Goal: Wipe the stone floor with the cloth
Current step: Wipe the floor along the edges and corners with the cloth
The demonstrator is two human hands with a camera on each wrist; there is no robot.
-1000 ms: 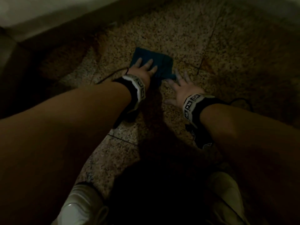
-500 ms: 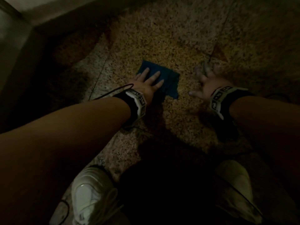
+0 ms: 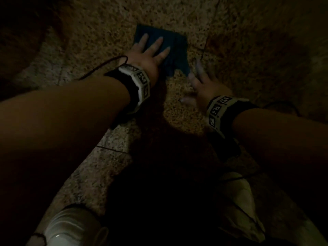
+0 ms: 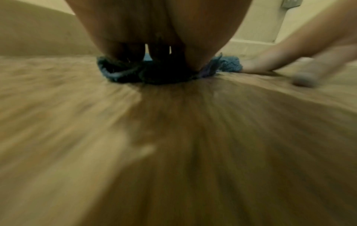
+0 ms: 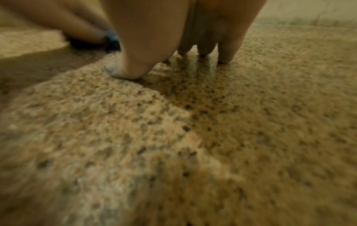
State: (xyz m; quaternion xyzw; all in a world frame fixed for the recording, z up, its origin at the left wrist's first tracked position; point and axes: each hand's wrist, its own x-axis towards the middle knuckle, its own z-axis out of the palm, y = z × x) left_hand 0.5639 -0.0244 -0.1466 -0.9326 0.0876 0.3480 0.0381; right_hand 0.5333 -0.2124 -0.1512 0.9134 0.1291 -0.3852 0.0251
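L hand (image 3: 143,56) flat on crumpled blue cloth (image 3: 174,50), speckled granite floor (image 3: 106,32).

the head view is very dim, with one lit patch of stone floor (image 3: 177,112) between the arms and deep shadow below. the left wrist view is streaked with motion blur; the right wrist view is soft at its edges.

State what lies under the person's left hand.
The left hand presses flat on a blue cloth, which lies on the speckled stone floor. The floor beneath the cloth is covered, so its condition cannot be seen.
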